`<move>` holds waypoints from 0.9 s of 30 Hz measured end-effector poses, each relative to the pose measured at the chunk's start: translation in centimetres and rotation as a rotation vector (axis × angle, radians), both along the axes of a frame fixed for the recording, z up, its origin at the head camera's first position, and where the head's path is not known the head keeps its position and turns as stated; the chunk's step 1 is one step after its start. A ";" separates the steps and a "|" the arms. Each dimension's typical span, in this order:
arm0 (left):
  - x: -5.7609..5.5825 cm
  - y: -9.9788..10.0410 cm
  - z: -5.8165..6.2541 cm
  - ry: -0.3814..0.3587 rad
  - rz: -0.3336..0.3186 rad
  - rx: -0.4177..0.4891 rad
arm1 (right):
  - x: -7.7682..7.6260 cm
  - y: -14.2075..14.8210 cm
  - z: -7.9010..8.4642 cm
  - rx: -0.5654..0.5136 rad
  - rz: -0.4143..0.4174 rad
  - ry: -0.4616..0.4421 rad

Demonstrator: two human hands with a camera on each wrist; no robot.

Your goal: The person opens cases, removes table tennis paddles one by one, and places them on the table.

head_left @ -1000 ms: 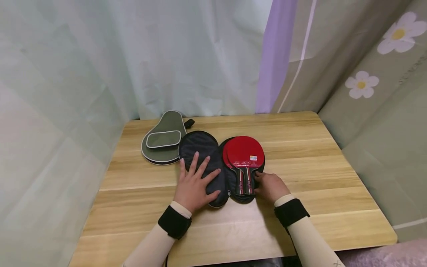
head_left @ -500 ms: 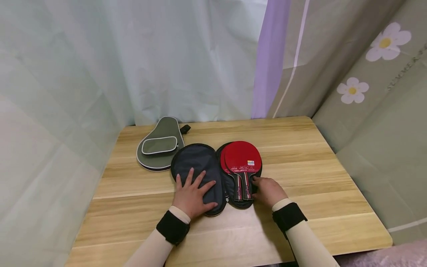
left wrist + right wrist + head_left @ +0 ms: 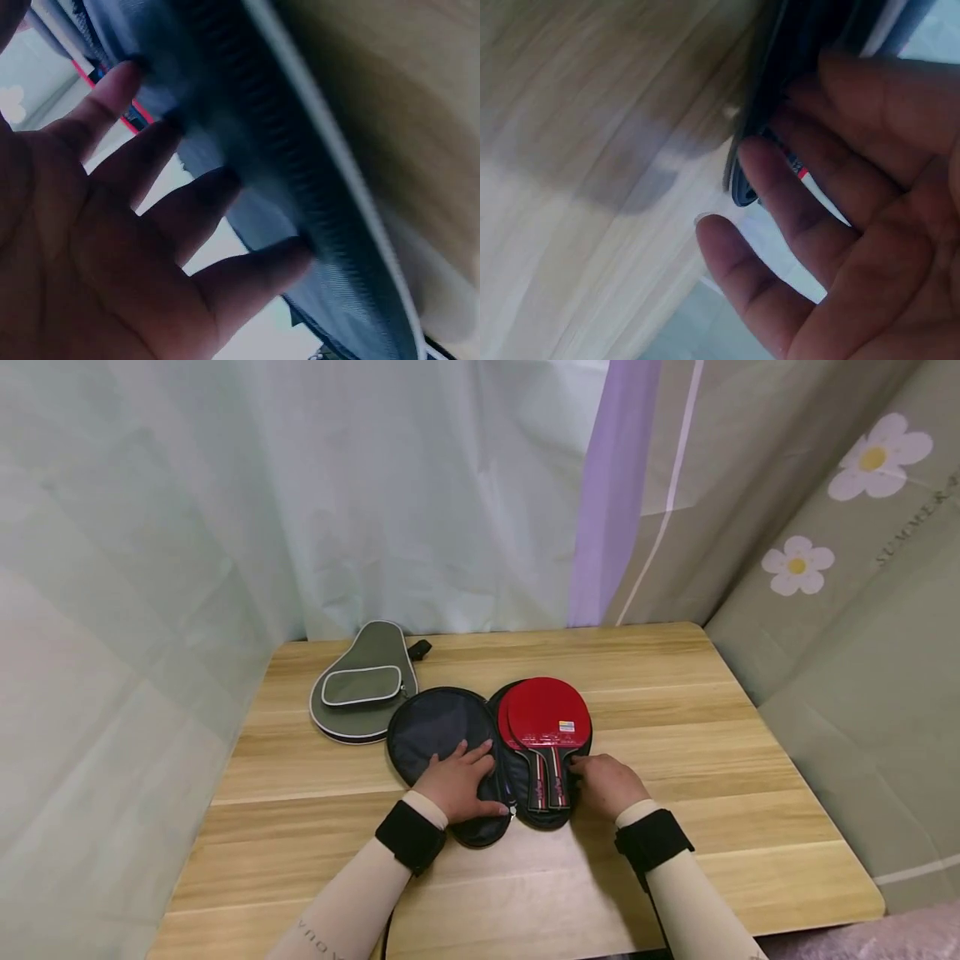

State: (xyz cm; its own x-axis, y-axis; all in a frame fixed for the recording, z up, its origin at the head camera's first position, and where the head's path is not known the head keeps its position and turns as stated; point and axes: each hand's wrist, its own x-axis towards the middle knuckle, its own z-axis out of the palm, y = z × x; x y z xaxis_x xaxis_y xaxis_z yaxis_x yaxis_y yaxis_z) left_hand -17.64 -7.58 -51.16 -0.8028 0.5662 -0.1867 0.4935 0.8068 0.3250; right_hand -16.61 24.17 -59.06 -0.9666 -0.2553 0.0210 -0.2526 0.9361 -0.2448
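A dark, paddle-shaped case lies unzipped and spread flat in the head view, its left half (image 3: pixel 431 722) beside its right half (image 3: pixel 516 772). Two red table tennis paddles overlap on the right half: the front paddle (image 3: pixel 549 714) covers most of the rear paddle (image 3: pixel 503 727). My left hand (image 3: pixel 459 789) rests on the left half with fingers extended, its thumb close to the zipper pull (image 3: pixel 513 812). In the left wrist view, the fingertips (image 3: pixel 289 255) touch the dark fabric near the zipper edge. At the right half's edge, beside the handles, my right hand (image 3: pixel 609 787) touches the case with loosely bent fingers.
A grey-green paddle case (image 3: pixel 367 693) with a zipped front pocket and black strap lies at the back left, next to the opened one. Curtains (image 3: pixel 450 510) hang behind and beside the wooden table (image 3: pixel 697 760). Pinkish fabric (image 3: pixel 862 939) shows at the lower right.
My left hand has shifted right across the case's left half toward the zipper pull, its fingers less widely spread. The right hand and paddles stay where they were; the head view has tilted slightly.
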 end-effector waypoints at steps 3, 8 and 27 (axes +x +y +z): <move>-0.4 0.5 1.1 -0.060 0.028 0.010 | -0.6 -0.4 0.8 -0.043 -0.032 -0.053; -1.5 1.5 1.5 -0.094 0.039 -0.016 | -0.1 -2.6 4.8 -0.111 -0.121 -0.192; -1.6 2.3 1.5 -0.142 0.099 -0.025 | -1.4 -3.6 1.5 -0.071 -0.217 -0.175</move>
